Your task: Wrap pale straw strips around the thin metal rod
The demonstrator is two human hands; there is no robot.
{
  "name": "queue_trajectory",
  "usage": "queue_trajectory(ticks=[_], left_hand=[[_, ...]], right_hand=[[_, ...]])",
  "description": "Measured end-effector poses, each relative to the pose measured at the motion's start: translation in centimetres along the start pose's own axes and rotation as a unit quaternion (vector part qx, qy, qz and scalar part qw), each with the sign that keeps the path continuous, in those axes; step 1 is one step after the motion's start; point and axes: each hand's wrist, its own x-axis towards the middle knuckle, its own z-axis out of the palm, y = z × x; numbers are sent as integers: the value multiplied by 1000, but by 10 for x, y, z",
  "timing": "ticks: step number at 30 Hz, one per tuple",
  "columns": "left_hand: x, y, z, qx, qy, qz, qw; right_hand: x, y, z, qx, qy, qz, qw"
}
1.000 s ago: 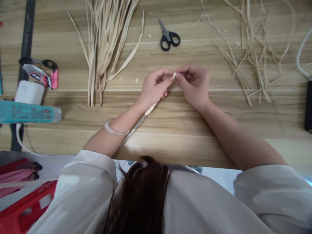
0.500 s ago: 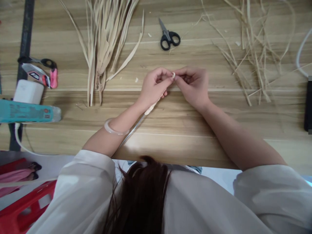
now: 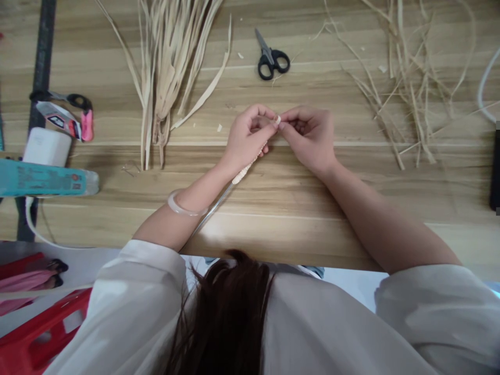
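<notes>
Where fingertips (image 3: 278,124) meet, both wrists bent

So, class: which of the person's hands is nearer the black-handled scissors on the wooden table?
Right hand, almost directly below the black-handled scissors; left hand sits slightly farther, down-left.

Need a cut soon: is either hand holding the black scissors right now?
No, the black scissors lie alone on the table, beyond both hands, which pinch the wrapped rod.

Light wood-grain table (image 3: 273,208); red stool (image 3: 42,328) lower left.
</notes>
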Motion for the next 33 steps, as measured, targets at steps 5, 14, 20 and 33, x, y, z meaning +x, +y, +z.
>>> queue_trajectory(ticks=[5, 14, 20, 33], left_hand=[[0, -1, 0, 10, -3, 2, 1000], [1, -4, 0, 6, -2, 11, 1000], [2, -3, 0, -22, 8, 0, 1000], [2, -1, 1, -9, 21, -8, 1000]], right_hand=[[0, -1, 0, 14, -2, -1, 1000], [0, -1, -1, 3, -9, 5, 1000], [2, 4, -2, 8, 9, -25, 1000], [3, 5, -1, 14, -1, -45, 999]])
